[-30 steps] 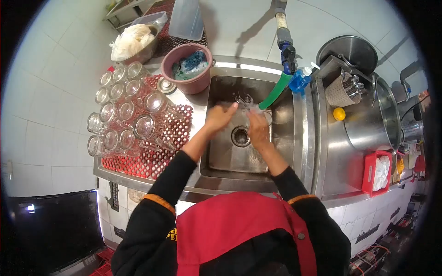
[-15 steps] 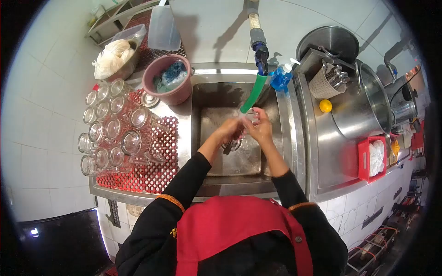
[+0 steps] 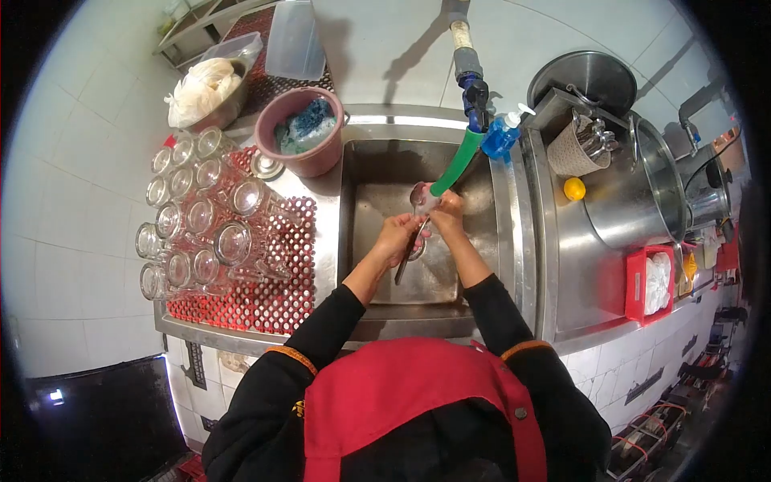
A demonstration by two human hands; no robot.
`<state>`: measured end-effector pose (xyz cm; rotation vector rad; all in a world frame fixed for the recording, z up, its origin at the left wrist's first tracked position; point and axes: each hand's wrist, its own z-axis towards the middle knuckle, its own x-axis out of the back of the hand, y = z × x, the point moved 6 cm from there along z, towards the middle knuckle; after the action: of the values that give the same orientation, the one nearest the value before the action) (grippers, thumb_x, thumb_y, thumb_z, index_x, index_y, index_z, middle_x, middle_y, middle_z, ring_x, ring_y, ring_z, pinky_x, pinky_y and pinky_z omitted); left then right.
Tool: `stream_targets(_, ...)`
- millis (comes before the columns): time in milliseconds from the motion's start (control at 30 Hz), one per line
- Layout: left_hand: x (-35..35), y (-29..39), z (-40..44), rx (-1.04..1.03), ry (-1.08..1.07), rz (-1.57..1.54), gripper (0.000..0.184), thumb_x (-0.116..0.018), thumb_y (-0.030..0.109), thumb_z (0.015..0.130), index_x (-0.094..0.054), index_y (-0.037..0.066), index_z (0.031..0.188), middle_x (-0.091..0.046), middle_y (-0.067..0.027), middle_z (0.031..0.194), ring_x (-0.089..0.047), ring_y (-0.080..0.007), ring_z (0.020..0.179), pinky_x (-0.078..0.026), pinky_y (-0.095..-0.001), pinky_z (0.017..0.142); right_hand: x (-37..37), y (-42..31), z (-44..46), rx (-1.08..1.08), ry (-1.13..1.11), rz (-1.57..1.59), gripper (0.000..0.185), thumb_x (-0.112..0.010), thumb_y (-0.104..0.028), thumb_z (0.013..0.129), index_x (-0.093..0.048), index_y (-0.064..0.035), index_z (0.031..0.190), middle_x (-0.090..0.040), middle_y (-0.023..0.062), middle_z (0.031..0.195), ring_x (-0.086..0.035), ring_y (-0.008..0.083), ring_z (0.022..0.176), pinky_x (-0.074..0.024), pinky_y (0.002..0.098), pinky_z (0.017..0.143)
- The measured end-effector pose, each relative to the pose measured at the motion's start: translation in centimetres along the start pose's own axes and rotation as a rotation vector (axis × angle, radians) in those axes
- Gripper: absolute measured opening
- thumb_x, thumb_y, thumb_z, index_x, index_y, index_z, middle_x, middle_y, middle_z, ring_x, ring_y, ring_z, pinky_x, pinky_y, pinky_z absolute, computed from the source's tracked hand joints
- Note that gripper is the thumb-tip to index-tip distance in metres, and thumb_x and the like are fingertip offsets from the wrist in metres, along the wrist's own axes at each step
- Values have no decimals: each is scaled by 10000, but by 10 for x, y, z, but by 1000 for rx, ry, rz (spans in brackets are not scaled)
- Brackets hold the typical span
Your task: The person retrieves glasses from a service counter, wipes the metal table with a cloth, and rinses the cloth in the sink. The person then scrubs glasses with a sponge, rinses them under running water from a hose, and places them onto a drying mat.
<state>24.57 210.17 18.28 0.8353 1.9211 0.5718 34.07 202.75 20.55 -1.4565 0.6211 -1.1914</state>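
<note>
Over the metal sink [image 3: 361, 265], my left hand [image 3: 395, 239] is closed round the handles of some metal spoons [image 3: 417, 195]. Their bowls point up toward the mouth of the green hose [image 3: 458, 165], and the handles reach down toward the sink floor. My right hand [image 3: 450, 214] is beside the spoons, just under the hose mouth, with its fingers bent. Water and the hose end blur what its fingers touch. The drain is partly hidden behind my left hand and the handles.
Upturned glass mugs [image 3: 233, 243] stand on a red perforated mat [image 3: 281, 309] at left. A pink bucket [image 3: 321, 157] is at the sink's back left corner. Right are a blue soap bottle [image 3: 501, 138], a cutlery basket [image 3: 572, 154], a yellow fruit [image 3: 574, 189] and a red crate [image 3: 636, 285].
Since half a second ago, the spoons have risen to the hose mouth with their bowls showing. My right hand has moved up close to the hose. The view has shifted slightly.
</note>
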Motion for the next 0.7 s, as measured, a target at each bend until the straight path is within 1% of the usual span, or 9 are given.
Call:
stream_targets(67,2,-7,-2,24,-10,60,147,-476,152,864,-534,19,892,-571,-63,664,-469,-87,469,-396,-214,424,-1,0,5,83,-39,-171,528,-465,135,612,-508,-76,1094,-596,64,867,-564,108,611,-448,238,564)
stream_targets(133,11,-15,1,-14,26,63,127,-490,144,857,-534,29,889,-577,-57,671,-466,-84,474,-393,-208,431,0,-1,5,20,-127,-334,365,-644,-105,653,-567,-80,1009,-621,94,813,-610,204,662,-477,301,583)
stream_targets(267,22,-14,-2,-58,-4,9,151,-495,152,858,-537,27,933,-586,-61,730,-498,-94,547,-416,-210,503,-13,-32,-2,166,-2,-65,254,-613,-137,701,-588,-79,948,-616,86,768,-607,188,637,-473,306,574)
stream_targets(367,13,-9,-13,75,-75,55,168,-478,157,865,-535,18,941,-584,-56,726,-530,-110,592,-444,-232,550,-27,-30,0,90,-241,-29,260,-577,-151,750,-559,-64,995,-609,96,794,-607,174,714,-477,295,592)
stream_targets(433,6,-12,-15,150,-243,43,184,-472,170,867,-531,16,949,-583,-65,747,-552,-133,638,-463,-262,597,-31,0,-5,-404,-318,278,309,-544,-179,790,-523,-31,1060,-586,111,939,-591,167,803,-477,271,669)
stream_targets(467,8,-13,-10,149,-242,42,184,-472,170,867,-531,16,949,-583,-65,747,-552,-133,638,-463,-262,597,-31,-5,-6,-403,-321,277,309,-544,-179,790,-523,-31,1060,-586,111,939,-591,167,803,-477,271,669)
stream_targets(567,4,-16,-2,176,-310,-18,179,-485,167,857,-532,20,948,-582,-72,779,-554,-145,663,-466,-280,619,-31,-34,-7,-111,-379,574,232,-536,-139,797,-555,-42,1006,-586,81,916,-583,118,612,-469,205,460)
stream_targets(667,-3,-7,5,112,-314,-76,168,-489,122,844,-524,24,976,-583,-78,763,-565,-158,631,-480,-303,624,-23,-37,-21,-151,-711,540,275,-536,-122,792,-541,-46,1056,-583,95,931,-574,115,580,-454,205,413)
stream_targets(700,-3,-6,12,43,-316,-26,153,-493,115,841,-519,21,958,-579,-79,755,-563,-165,628,-479,-300,616,-22,-34,-19,-181,-707,523,303,-538,-97,791,-528,-36,1087,-594,83,897,-554,112,549,-435,212,384)
